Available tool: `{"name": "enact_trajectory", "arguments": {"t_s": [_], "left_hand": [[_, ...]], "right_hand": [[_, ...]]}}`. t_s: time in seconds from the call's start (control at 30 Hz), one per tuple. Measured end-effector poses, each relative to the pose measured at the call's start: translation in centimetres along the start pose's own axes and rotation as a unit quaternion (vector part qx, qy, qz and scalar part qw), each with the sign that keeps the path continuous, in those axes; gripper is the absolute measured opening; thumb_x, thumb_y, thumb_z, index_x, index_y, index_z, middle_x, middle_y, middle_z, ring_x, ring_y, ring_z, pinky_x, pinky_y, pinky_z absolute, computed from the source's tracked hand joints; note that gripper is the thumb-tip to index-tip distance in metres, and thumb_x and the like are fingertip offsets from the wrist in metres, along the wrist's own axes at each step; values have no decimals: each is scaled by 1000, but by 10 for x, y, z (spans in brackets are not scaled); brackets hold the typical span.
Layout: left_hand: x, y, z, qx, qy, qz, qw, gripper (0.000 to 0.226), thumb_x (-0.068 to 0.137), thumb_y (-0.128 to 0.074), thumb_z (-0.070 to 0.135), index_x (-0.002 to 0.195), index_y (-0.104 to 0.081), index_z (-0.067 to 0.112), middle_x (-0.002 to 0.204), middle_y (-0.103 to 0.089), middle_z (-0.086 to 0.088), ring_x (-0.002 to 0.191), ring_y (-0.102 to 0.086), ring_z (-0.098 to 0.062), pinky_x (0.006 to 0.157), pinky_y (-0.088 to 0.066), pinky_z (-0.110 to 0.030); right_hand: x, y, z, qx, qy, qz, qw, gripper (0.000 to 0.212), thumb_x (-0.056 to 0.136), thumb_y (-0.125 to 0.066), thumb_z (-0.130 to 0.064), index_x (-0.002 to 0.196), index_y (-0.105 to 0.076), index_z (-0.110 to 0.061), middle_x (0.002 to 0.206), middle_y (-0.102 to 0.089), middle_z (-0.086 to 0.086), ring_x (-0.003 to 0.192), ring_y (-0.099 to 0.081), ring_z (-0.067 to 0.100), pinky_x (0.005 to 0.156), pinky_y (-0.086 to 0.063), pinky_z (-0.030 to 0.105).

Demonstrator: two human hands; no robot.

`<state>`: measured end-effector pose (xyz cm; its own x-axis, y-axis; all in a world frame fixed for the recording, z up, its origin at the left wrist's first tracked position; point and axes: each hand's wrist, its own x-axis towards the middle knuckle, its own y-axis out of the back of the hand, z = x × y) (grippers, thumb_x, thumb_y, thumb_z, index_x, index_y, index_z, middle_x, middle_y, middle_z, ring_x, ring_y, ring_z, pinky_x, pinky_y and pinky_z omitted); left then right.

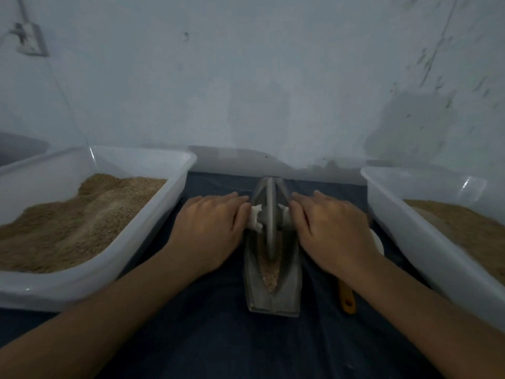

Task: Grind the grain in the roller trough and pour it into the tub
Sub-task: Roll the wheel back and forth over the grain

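- The roller trough (273, 280) lies in the middle of the dark cloth (218, 337), its long axis running near to far, with a strip of grain (269, 269) in its groove at the near end.
- A disc wheel (269, 214) stands upright in the groove, its white-wrapped axle (255, 218) sticking out to each side.
- The left hand (210, 228) rests flat on the left axle stub, fingers straight and together; the right hand (333, 228) lies the same way on the right stub.
- Trough and wheel look like cast metal: probably heavy, stiff and unlikely to slide; for pouring, a hold on both long sides seems best.
- The grain is loose and would spill over a tilted end.
- A left tub (142, 242) and a right tub (410, 228) flank the trough, both holding tan meal.
- An orange handle (347, 299) shows near the right forearm.
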<state>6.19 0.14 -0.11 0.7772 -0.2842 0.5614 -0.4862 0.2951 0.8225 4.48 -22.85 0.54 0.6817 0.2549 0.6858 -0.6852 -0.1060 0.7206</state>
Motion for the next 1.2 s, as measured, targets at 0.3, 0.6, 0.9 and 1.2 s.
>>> {"name": "enact_trajectory", "arguments": {"t_s": [0.3,0.6,0.9,1.2], "left_hand": [[4,3,2,62,7,-64,996,61,103,-10,46,139,-56,27,139,-63,3,126,-60,-22,110,-40,-50],[91,-41,-22,66,67,-157,983,25,103,-34,26,79,-37,23,103,-59,-6,85,-51,-29,75,-36,-43],[22,-16,-13,22,-5,-59,998,55,106,-15,43,149,-47,29,145,-58,-1,132,-56,-23,99,-51,-46],[15,-12,-8,16,12,-78,997,59,103,-11,47,148,-49,36,152,-51,3,143,-44,-19,114,-38,-50]], "right_hand": [[9,-7,8,3,27,-23,999,56,108,-24,-42,82,-70,-24,80,-75,-1,111,-70,22,70,-54,33],[91,-44,19,-100,7,-162,982,23,101,-29,-16,80,-38,-19,65,-40,0,54,-33,19,51,-27,32],[17,-4,-1,-69,27,-48,996,47,108,-26,-30,102,-69,-12,91,-74,5,97,-70,32,67,-55,40],[4,-2,-8,-39,25,14,999,56,109,-24,-37,99,-74,-13,90,-76,4,97,-73,29,58,-53,36]]}}
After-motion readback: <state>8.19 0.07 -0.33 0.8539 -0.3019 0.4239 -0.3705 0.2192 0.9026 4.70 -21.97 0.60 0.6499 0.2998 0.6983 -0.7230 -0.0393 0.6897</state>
